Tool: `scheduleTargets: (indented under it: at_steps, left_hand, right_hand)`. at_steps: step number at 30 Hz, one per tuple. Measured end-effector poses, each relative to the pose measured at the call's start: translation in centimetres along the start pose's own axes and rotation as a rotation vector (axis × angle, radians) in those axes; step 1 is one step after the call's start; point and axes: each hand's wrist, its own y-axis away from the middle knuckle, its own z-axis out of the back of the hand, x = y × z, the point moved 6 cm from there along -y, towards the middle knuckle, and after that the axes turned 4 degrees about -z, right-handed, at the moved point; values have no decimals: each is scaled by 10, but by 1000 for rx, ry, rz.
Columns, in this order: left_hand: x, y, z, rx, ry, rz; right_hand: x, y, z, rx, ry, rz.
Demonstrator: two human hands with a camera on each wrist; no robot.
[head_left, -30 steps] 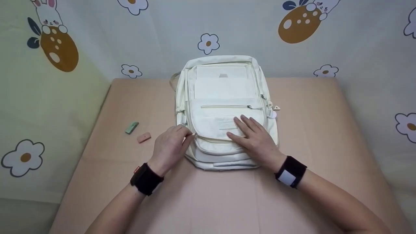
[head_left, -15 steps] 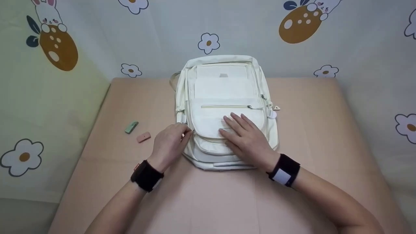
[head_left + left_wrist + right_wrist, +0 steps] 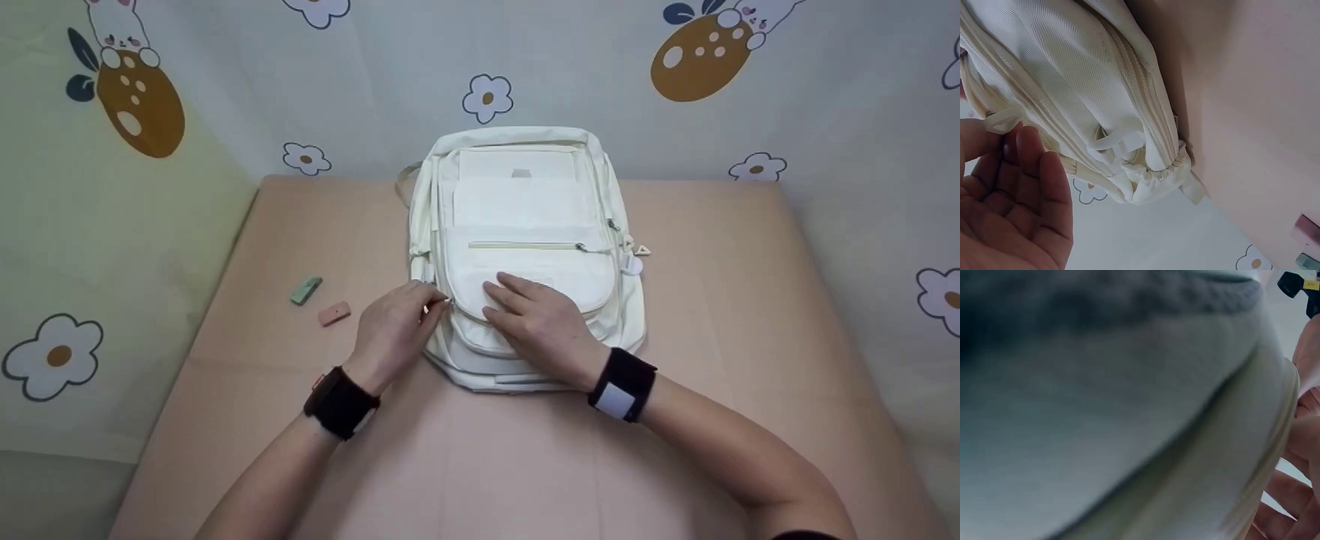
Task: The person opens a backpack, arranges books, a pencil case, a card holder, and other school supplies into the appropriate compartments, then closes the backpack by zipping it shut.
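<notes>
A cream backpack [image 3: 517, 202] lies on the table with its front pocket up. My left hand [image 3: 397, 322] is at the pocket's left edge, its thumb and index finger pinching a zipper pull [image 3: 1005, 120], whose pale cord tab shows in the left wrist view. The other fingers of that hand are loosely curled. My right hand [image 3: 551, 322] rests on the lower front pocket, fingers extended and pointing left, covering part of the curved pocket zipper. Blurred pale fabric fills most of the right wrist view, with fingers at its right edge.
Left of the backpack lie a green eraser-like block [image 3: 306, 290] and a pink one [image 3: 334, 314]. A short horizontal zipper [image 3: 525, 246] crosses the bag above the pocket. Small charms [image 3: 634, 264] hang at its right side. Patterned curtains [image 3: 375, 90] stand behind the table.
My right hand has slid left across the pocket, closer to the left hand. The left hand, still pinching the zipper pull, has shifted slightly up along the pocket's edge.
</notes>
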Motion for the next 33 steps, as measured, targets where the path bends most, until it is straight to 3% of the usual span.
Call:
scheduleTargets:
  at_steps: [11,23,33]
  left_hand:
    - [4,-10,6,25,-21,-23]
    - [43,-50,1,127,-11,189]
    - [65,-75,-8,119,6,263]
  right_hand:
    - [2,1,3,-33,-11,-5]
    - [3,1,2,-14,-20,-16]
    - [3,2,0,3,-16,-22]
